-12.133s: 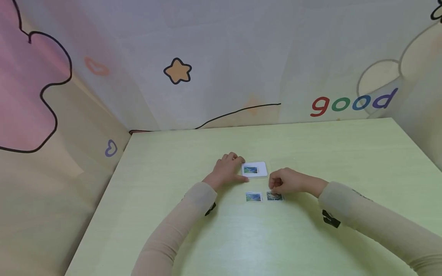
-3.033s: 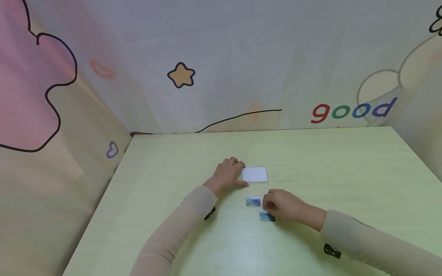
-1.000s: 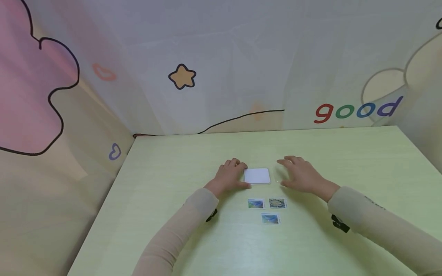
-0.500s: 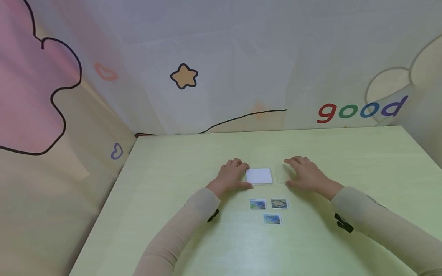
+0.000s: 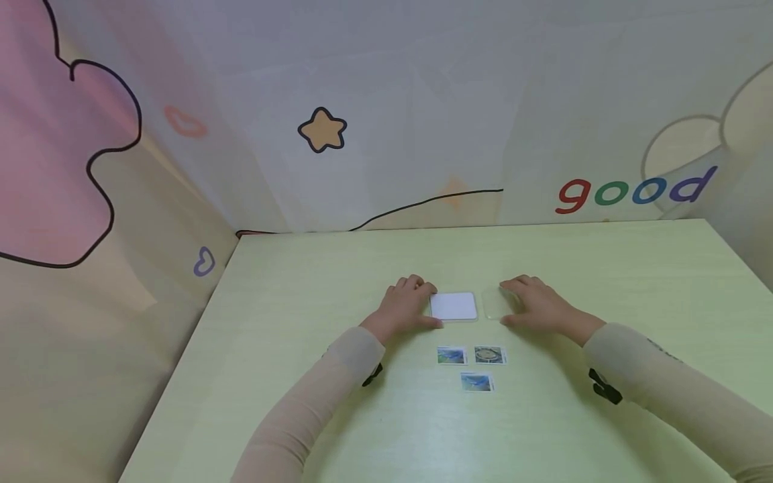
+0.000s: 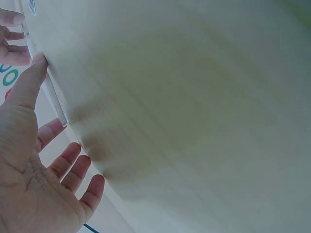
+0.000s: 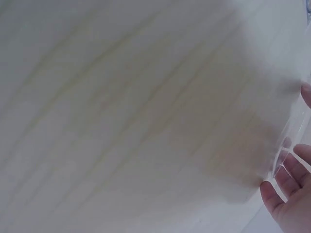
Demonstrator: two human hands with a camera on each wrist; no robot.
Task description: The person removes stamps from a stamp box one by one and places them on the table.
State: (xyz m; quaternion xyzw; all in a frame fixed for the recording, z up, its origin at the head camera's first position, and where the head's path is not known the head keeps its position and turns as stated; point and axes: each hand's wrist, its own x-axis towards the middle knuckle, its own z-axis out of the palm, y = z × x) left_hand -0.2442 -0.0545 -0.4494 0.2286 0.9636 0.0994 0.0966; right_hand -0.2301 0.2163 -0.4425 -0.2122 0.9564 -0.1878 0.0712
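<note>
Between thumb and forefinger, my left hand (image 5: 403, 310) holds a shallow clear plastic box (image 5: 454, 321) at its left end; a plain white card (image 5: 453, 306) shows in it. To the right, my right hand (image 5: 536, 306) has thumb and forefinger at the near and far edges of a clear plastic lid (image 5: 492, 305), lying flat beside the box. That lid also shows at the right of the right wrist view (image 7: 286, 145). In front lie small picture cards: a landscape card (image 5: 451, 355), one with a round building (image 5: 490, 355), and a blue one (image 5: 477, 382) below.
Everything lies on a pale green-yellow table (image 5: 362, 416). A printed cloth wall (image 5: 410, 121) stands along the table's back edge, with cloth at both sides.
The right hand has let go of the picture cards, reached up to the clear lid and closed on its edges. The blue card now lies below the other two. My left hand stays at the box.
</note>
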